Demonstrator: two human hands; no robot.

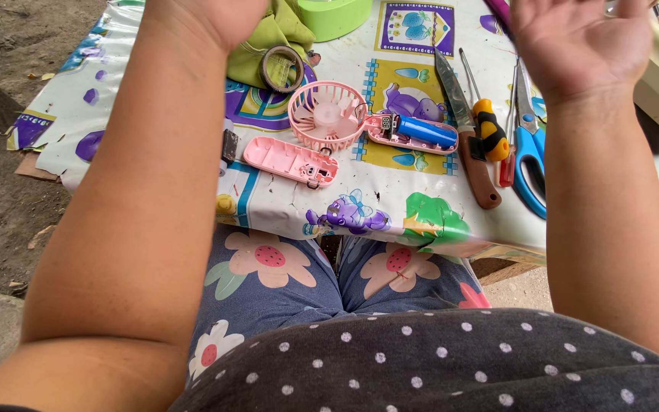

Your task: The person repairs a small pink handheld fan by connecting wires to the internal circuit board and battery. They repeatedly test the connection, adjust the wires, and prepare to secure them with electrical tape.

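Now both hands hover empty above an opened pink fan.
Right hand (581,42) is raised with palm open, holding nothing; left hand (211,19) is mostly cut off by the frame, so its grip cannot be told. On the table (413,194) lie the fan (328,114), its cover (290,161), the blue battery (427,131), and a screwdriver (488,126), knife (463,126) and scissors (528,145). It looks like a pause mid-disassembly; reaching down comes next.

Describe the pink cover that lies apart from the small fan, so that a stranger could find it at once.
Start at the table with the colourful cartoon cloth. Near its front edge lies a pink fan with its handle opened, showing a blue battery. The cover lies just in front of the fan head: a long, flat, rounded pink piece, the only pink part without a grille or battery.
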